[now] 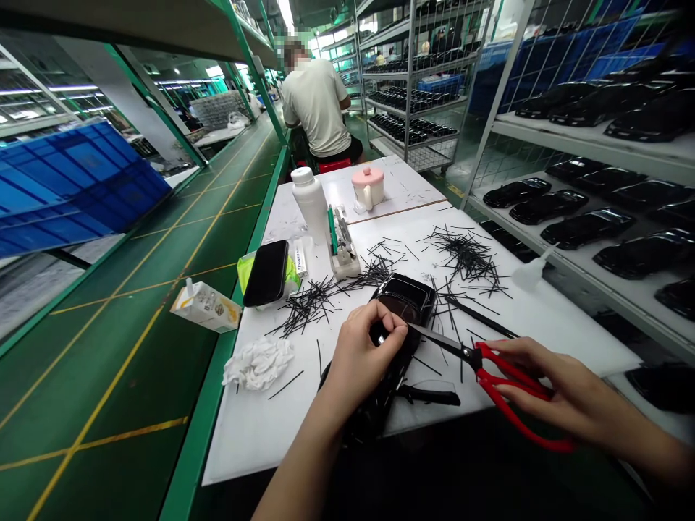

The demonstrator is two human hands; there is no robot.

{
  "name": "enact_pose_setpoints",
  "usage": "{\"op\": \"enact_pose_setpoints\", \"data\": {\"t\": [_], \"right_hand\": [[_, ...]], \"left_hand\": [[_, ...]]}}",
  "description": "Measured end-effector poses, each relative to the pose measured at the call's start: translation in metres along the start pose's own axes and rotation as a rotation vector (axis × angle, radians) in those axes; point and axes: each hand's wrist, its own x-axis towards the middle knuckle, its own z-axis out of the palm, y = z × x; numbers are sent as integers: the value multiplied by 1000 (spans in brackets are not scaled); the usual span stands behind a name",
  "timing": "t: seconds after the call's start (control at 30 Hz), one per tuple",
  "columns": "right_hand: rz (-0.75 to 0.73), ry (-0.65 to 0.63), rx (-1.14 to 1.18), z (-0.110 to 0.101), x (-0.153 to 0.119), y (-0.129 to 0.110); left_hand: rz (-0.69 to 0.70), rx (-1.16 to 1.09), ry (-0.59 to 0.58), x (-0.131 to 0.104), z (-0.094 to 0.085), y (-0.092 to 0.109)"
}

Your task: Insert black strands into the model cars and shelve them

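Note:
My right hand (565,387) grips the red-handled scissors (491,369), whose blades point left and are parted only slightly, if at all. Their tips reach the fingertips of my left hand (361,354), which is closed in a pinch. Whatever lies between those fingers is too small or hidden to make out. Beneath my left hand a glossy black model car body (415,291) lies on the white tabletop, partly covered by the hand and forearm. Thin black strips (470,257) are heaped beyond it, with another pile (309,307) to its left. A black-handled tool (428,395) rests close by the car.
On the left are crumpled tissue (259,364), a phone (267,273) and a drink carton (206,307). Farther back stand a white bottle (309,202) and a pink-lidded mug (369,189). Racks of black car bodies (586,226) line the right. A person (318,108) sits ahead.

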Motion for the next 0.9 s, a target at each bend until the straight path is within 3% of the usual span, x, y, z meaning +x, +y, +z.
{"op": "enact_pose_setpoints", "data": {"t": [0.13, 0.27, 0.37, 0.43, 0.57, 0.67, 0.73, 0.9], "right_hand": [[77, 43, 63, -15, 1, 4], [188, 176, -200, -49, 16, 26], [193, 112, -470, -67, 33, 44], [129, 74, -528, -70, 41, 50], [17, 116, -422, -69, 53, 49], [91, 359, -353, -71, 65, 53], [139, 456, -330, -73, 77, 61], [134, 339, -168, -72, 100, 64]], "left_hand": [[3, 5, 0, 0, 0, 1], [8, 17, 2, 0, 0, 1], [11, 41, 2, 1, 0, 0], [12, 61, -2, 2, -1, 0], [-1, 97, 0, 5, -3, -1], [3, 115, -7, 6, -3, -2], [8, 121, -16, 7, -4, -2], [-3, 121, 1, 7, -5, -2]]}}
